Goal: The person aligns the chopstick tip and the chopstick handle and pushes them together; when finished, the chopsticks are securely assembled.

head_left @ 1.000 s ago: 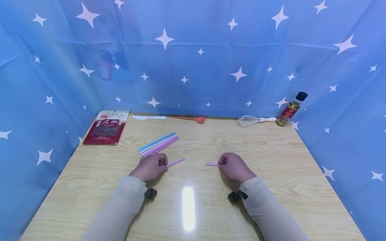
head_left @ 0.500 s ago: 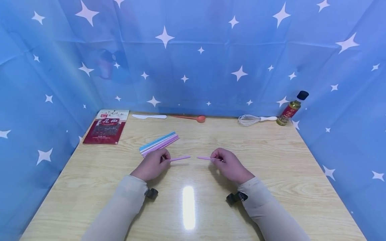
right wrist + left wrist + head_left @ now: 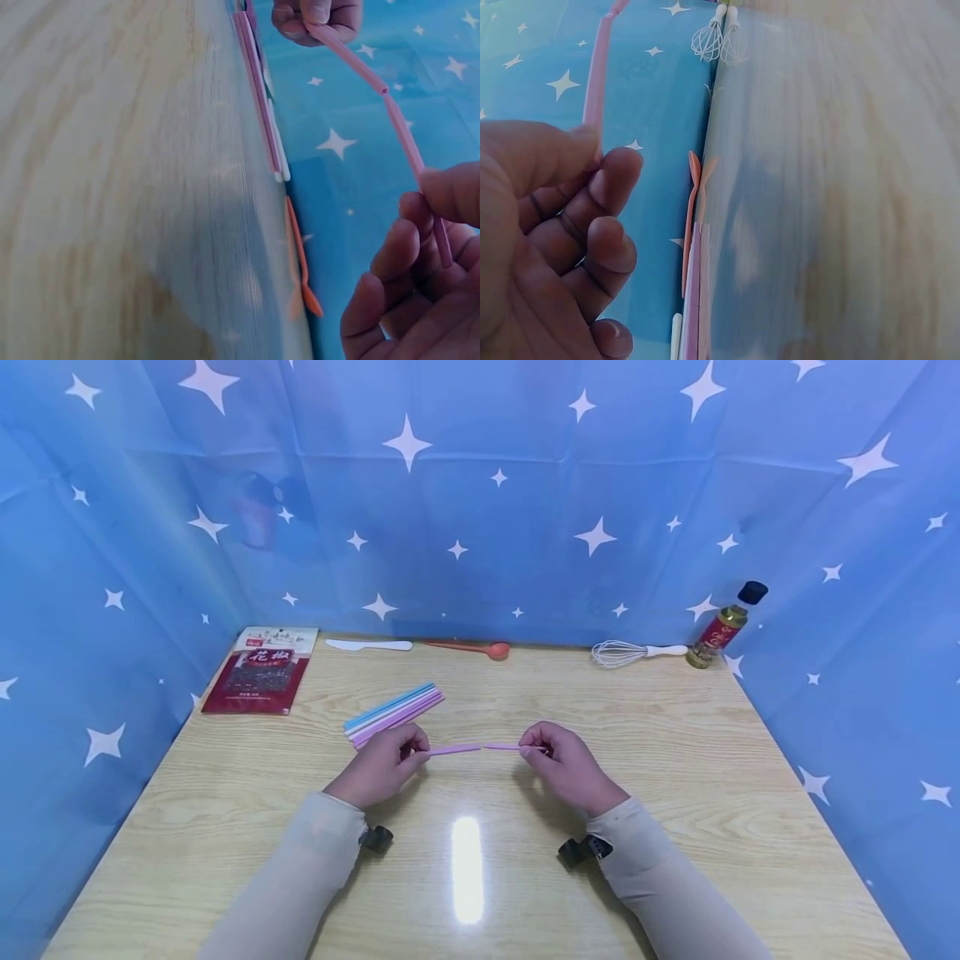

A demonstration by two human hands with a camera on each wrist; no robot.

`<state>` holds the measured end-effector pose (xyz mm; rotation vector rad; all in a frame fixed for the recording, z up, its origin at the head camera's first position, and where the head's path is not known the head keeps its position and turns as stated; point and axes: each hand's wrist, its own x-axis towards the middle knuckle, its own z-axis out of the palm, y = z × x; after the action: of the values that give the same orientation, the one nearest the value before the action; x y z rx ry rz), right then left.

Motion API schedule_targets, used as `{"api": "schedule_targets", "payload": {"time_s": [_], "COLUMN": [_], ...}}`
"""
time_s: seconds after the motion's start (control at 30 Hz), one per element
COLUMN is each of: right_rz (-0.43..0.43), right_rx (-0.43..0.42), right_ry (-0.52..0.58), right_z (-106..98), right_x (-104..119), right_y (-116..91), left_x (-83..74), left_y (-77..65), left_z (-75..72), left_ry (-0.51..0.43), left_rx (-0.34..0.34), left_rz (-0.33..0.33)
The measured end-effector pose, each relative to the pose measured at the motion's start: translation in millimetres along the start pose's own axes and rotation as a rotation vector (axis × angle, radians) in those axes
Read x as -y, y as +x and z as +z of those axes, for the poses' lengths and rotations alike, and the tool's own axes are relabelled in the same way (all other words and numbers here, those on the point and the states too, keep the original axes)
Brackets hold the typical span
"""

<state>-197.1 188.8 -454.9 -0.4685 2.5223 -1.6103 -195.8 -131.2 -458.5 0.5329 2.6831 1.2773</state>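
Observation:
My left hand (image 3: 377,766) pinches a pink straw (image 3: 456,749) between thumb and forefinger, its free end pointing right. Opposite it, my right hand (image 3: 573,767) pinches another pink straw (image 3: 501,747), also between thumb and fingers. In the right wrist view, the pointed tip of the right straw (image 3: 405,139) sits at the hollow end of the left straw (image 3: 356,64); whether it enters cannot be told. The two meet at an angle there. Both are held above the table. Just behind the left hand lies a row of blue, white and pink straws (image 3: 393,714).
Along the back edge of the wooden table (image 3: 675,793) lie a red seasoning packet (image 3: 258,672), a white knife (image 3: 369,645), an orange-red spoon (image 3: 495,651) and a white whisk (image 3: 621,653). An oil bottle (image 3: 717,633) stands at the back right. Blue star-patterned cloth (image 3: 480,527) surrounds the table.
Both hands have risen slightly and the right has come leftward, bringing the two pink straws from a wide gap to end against end. The row of straws has stayed put.

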Motion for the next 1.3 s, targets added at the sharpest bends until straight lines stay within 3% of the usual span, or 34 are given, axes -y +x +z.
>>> {"api": "schedule_targets", "payload": {"time_s": [0.6,0.83,1.3], "right_rz": [-0.005,-0.003,0.043], "right_rx": [-0.007,-0.027,-0.070], "right_ry": [0.007,0.022,-0.054], "right_z": [-1.0,-0.6,-0.8], "right_x": [1.5,0.1,-0.9], "right_y": [-1.2,-0.7,0.1], "left_x": [-2.5,-5.1,-7.1], "left_y": [-0.7,-1.4,-2.3], "left_z": [3.3,3.5,5.7], "left_ry": [0.005,-0.010,-0.027], "left_rx": [-0.065,-0.083,-0.107], "left_rz": [0.057,0.042,0.062]}}
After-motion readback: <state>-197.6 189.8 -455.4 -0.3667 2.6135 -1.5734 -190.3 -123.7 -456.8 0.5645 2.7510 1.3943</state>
